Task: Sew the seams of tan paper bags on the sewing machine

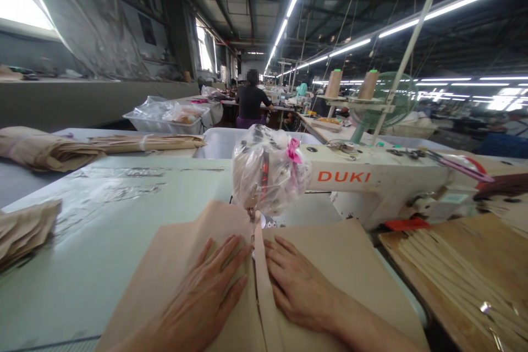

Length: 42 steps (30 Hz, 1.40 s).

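Well, the beige cloth [346, 258] lies on the table [91, 242] at the sewing machine [396, 173]; left hand [210, 289] and right hand [301, 283] rest flat on it, fingers extended, pinching nothing I can see; it looks light, floppy, best steadied beside the strip [264, 280]

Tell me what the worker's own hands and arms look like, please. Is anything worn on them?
They are ordinary human hands: the left hand and right hand show no gloves or rings. The right forearm is bare too, with no sleeve, watch or cable in view.
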Tool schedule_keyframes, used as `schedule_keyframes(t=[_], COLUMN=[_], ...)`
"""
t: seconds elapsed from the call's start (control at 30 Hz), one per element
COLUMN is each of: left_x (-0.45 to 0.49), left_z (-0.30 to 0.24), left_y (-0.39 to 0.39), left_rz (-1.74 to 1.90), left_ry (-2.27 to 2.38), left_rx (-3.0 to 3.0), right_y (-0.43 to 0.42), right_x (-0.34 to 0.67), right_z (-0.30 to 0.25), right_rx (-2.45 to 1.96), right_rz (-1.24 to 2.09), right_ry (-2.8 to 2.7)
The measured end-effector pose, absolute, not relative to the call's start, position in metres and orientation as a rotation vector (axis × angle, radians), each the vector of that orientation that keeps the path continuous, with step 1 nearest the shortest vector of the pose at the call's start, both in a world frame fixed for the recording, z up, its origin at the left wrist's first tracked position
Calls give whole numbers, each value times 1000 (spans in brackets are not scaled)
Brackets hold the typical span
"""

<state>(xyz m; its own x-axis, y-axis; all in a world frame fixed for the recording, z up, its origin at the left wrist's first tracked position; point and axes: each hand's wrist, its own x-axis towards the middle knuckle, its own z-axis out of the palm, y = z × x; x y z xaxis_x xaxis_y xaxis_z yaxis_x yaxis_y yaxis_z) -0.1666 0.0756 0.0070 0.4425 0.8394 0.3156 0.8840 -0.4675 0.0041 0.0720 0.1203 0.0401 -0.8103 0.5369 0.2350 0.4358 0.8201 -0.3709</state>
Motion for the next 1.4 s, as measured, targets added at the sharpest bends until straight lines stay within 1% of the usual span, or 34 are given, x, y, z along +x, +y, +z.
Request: schedule_keyframes(t=[0.1,0.2,0.3,0.4,0.6,1.0,1.27,1.4], left_x=[-166,-167,-166,-167,-170,-173,-174,-175], left_z=[6,6,7,7,2,-6,1,3], left_y=[75,76,82,96,118,121,123,124], left_rz=[-455,-473,-467,-445,-461,-596,-493,-493], left_ry=[-1433,-1331,-1265,-1244,-1234,-1175,-1140,-1254], left_rx=[-2448,-2377,-2328,-2314,-2320,-2345,-2314,-2430], right_y=[130,140,145,153,168,167,170,167], right_x=[72,69,62,57,55,56,55,48], right_z=[41,40,35,29,26,34,27,35], right_rx=[-879,-954,-805,-819,-896,-913,-884,-921], right_rz=[453,324,261,255,191,248,226,173], right_ry=[-2439,-2269,-2511,-2632,-2619,-2638,-2560,-2573])
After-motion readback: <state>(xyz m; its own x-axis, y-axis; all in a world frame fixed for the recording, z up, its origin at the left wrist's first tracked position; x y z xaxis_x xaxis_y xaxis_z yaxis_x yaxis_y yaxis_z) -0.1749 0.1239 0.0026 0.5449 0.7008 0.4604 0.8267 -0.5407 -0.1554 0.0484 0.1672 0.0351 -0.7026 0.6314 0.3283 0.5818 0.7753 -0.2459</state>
